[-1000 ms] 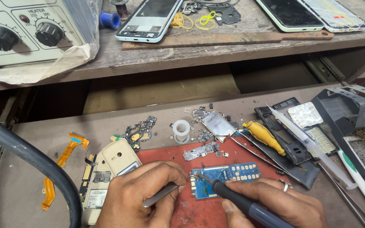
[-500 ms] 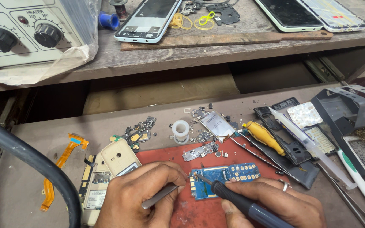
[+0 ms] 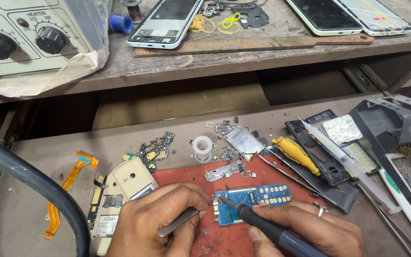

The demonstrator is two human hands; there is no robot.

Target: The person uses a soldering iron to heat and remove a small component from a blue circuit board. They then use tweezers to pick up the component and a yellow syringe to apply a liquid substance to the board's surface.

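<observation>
A small blue circuit board (image 3: 255, 201) lies on a red mat (image 3: 186, 175) near the bench's front edge. My right hand (image 3: 310, 231) grips a dark soldering iron (image 3: 262, 225), its tip touching the board's left part. My left hand (image 3: 160, 223) pinches metal tweezers (image 3: 179, 222) that point at the board's left edge. Both hands rest on the mat on either side of the board.
A beige phone shell (image 3: 132, 178), an orange flex cable (image 3: 65, 183), a solder spool (image 3: 202, 147), loose boards and a yellow-handled screwdriver (image 3: 296, 154) lie around the mat. A syringe (image 3: 348, 162) and iron stand (image 3: 400, 138) sit right. Phones (image 3: 165, 21) and a heater station (image 3: 24, 33) occupy the shelf.
Both hands hold nearly still; the soldering iron tip stays at the same spot on the blue board.
</observation>
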